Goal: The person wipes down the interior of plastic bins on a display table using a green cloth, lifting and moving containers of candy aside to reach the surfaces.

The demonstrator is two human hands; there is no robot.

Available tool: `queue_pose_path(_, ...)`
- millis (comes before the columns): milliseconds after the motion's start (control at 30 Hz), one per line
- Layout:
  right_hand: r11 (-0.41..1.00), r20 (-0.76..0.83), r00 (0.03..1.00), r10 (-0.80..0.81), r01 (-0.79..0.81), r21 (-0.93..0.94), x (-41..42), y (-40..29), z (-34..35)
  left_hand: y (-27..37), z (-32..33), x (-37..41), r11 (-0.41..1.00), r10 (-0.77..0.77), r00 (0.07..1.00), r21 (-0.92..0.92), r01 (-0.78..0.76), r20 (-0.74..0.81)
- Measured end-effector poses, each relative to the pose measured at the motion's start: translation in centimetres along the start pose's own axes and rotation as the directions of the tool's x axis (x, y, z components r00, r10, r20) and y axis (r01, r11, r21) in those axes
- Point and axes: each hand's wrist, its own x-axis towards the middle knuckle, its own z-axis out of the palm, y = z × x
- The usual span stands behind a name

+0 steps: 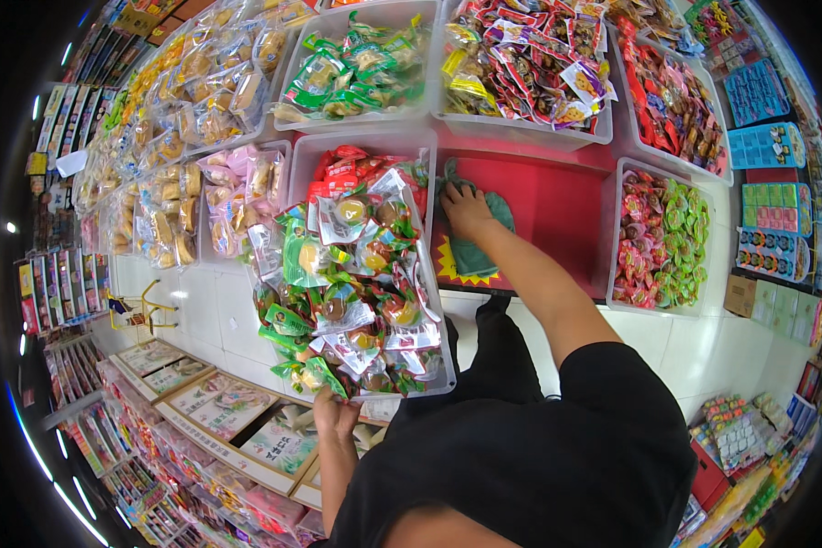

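Observation:
My right hand point(467, 211) presses a green cloth point(479, 255) onto the red display surface point(555, 205), its fingers spread over the fabric. At the near end of a clear plastic bin point(445, 356), my left hand point(338, 414) grips the rim. That bin is heaped with packaged snacks point(342, 294) in green, white and red wrappers. It juts out from the display towards my body. Behind it stands another clear bin point(364, 139) with red packets. A yellow starburst price sign point(462, 264) lies partly under the cloth at the front edge.
A bin of red and green wrapped sweets point(661, 240) borders the red surface on the right. Bins of green packets point(356, 65) and mixed snacks point(527, 61) line the back. Boxed goods point(246, 425) sit low at left. A yellow shopping cart point(142, 307) stands on the tiled floor.

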Motion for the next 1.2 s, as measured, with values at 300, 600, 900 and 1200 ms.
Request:
queue_pose_path(300, 0.985, -0.304, 0.952, -0.022, 0.072, 0.154, -5.1, 1.2, -0.3, -0.1, -3.9, 2.1, 0.998, -0.062, 0.987, 0.009, 0.062, 0.147)
queue_pose_path(600, 0.997, -0.386, 0.92, 0.062, -0.043, 0.058, -11.7, 0.6, 3.9, 0.1, -3.0, 1.3, 0.999, -0.043, 0.995, 0.036, 0.04, 0.095)
queue_pose_path(900, 0.434, -0.165, 0.688, 0.706, -0.236, 0.87, -6.6, 10.3, -1.0, 0.1, -4.0, 2.9, 0.995, -0.073, 0.987, 0.081, 0.061, 0.145)
queue_pose_path(1200, 0.502, -0.371, 0.63, 0.682, -0.034, 0.864, -7.8, 9.5, -1.0, 0.3, -3.4, 2.7, 0.996, -0.083, 0.983, 0.031, 0.079, 0.162)
